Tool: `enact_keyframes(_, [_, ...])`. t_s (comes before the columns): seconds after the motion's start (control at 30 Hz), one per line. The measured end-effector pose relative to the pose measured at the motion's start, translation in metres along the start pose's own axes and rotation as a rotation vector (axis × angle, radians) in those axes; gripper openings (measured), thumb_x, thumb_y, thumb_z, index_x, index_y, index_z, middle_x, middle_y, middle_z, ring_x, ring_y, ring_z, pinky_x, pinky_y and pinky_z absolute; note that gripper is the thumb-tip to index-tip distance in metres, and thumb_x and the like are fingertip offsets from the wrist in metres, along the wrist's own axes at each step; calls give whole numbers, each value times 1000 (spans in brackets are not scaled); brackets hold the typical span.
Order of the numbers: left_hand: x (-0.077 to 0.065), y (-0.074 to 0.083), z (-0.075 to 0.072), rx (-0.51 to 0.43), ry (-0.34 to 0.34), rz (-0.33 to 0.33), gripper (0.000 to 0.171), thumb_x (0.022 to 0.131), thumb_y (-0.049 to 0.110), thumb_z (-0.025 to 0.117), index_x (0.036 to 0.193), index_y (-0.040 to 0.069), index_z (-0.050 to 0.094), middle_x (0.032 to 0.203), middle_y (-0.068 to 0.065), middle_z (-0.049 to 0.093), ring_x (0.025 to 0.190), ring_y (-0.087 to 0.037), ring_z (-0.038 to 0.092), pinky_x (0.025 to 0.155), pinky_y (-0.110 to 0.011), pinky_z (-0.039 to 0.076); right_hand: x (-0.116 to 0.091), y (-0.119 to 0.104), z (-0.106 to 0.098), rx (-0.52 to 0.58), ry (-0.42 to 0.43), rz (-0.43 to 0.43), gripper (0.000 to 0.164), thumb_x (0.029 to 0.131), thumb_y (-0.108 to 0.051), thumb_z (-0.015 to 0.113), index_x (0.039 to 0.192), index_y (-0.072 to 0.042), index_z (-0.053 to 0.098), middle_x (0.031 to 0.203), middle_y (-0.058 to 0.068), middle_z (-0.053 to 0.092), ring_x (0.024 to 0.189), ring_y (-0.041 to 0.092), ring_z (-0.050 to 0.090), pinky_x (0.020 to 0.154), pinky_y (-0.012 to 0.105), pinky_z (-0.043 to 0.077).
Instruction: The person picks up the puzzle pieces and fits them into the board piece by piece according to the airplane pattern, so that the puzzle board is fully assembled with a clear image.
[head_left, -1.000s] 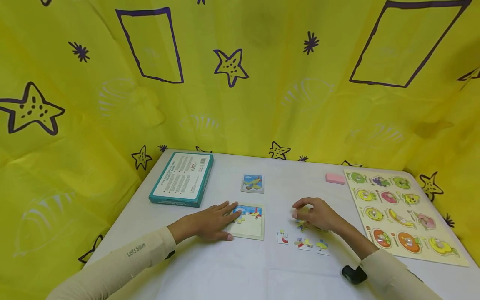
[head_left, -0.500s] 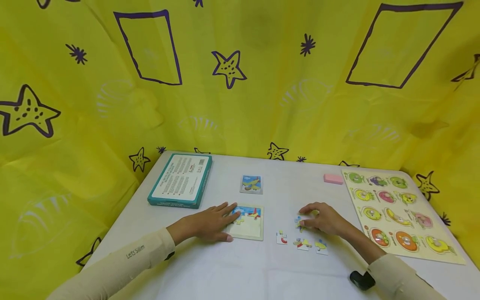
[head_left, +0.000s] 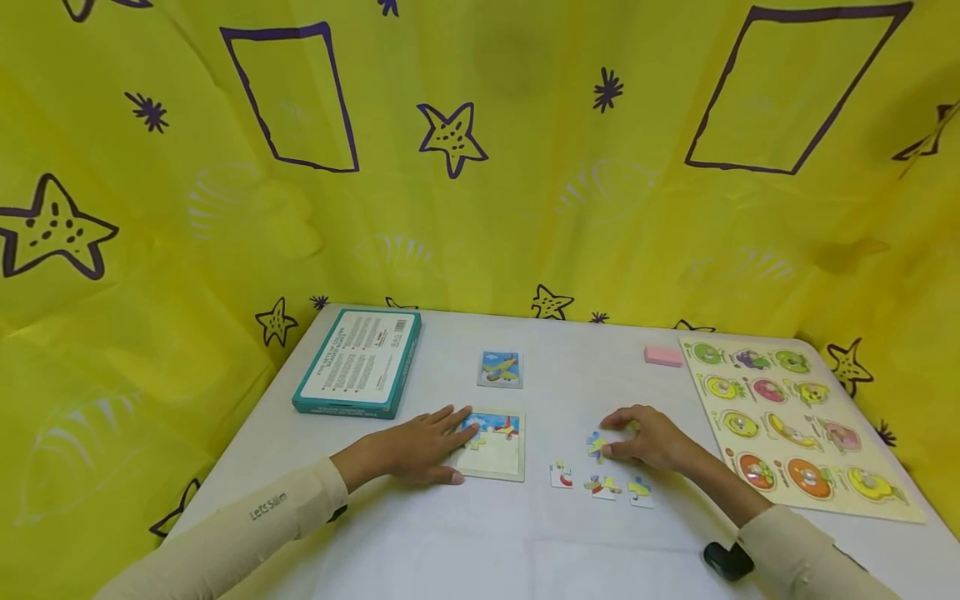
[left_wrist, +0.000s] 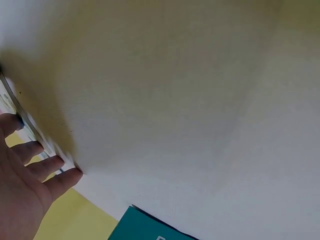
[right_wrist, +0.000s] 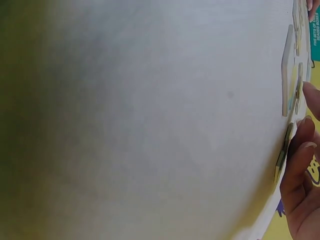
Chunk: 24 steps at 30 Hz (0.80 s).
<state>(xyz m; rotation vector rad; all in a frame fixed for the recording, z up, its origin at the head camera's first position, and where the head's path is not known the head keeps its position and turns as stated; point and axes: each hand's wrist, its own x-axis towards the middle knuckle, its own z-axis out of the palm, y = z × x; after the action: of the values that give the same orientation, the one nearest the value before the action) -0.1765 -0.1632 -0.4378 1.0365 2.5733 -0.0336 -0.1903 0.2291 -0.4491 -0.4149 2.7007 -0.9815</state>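
My left hand (head_left: pixel 420 448) lies with fingers spread over the left edge of a shallow wooden puzzle tray (head_left: pixel 522 454), which has blue-sky pieces fitted along its top. My right hand (head_left: pixel 651 437) pinches a blue and yellow jigsaw piece (head_left: pixel 596 444) between thumb and forefinger, low over the table. Part of another yellow piece shows beneath its curved fingers. Nearer me lie a white and red jigsaw piece (head_left: pixel 561 475), a multicoloured jigsaw piece (head_left: pixel 603 487) and a yellow and blue jigsaw piece (head_left: pixel 640 492). In the right wrist view, flat pieces (right_wrist: pixel 283 155) lie beside the fingertips.
A small airplane picture (head_left: pixel 500 369) lies behind the tray. A teal box (head_left: pixel 360 362) stands at the back left. On the right lie a pink block (head_left: pixel 663 357) and a fruit puzzle board (head_left: pixel 798 425). A yellow curtain (head_left: pixel 480 208) hangs behind the white table.
My right hand has lowered toward the table and its thumb and forefinger have come to the blue and yellow piece, which has turned slightly. The left hand stays on the tray.
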Motion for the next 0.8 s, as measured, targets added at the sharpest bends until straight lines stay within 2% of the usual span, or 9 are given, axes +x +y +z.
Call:
enact_keyframes(0.13, [0,-1,0,1,-2,-7,81,98,62,48,162,20,21,170,-7,12,155,-35,15,121,-51,28,1,0,1,-17,1,-3,40,77,-28,87,109,-9,74,110,9,67,103,28,55,87,38,43])
enact_keyframes(0.27, [1,-1,1,0,2,-9,82,98,63,48,162,20,22,170,-8,13,155,-35,15,121,-51,29,0,-2,2,-36,7,-32,42,75,-29,89,109,-9,74,107,9,67,100,28,57,88,43,44])
enact_keyframes(0.5, [0,-1,1,-1,-1,-8,82,98,63,47,162,19,22,170,-8,12,155,-36,16,120,-52,29,-1,-4,5,-46,10,-21,41,75,-27,89,110,-12,73,107,7,64,99,26,55,89,42,44])
enact_keyframes(0.8, [0,0,-1,-2,-8,-12,81,98,62,48,162,19,21,170,-8,12,155,-36,15,121,-52,28,-3,-9,5,-28,-4,-62,41,77,-22,87,112,-8,73,107,8,65,102,27,57,93,49,45])
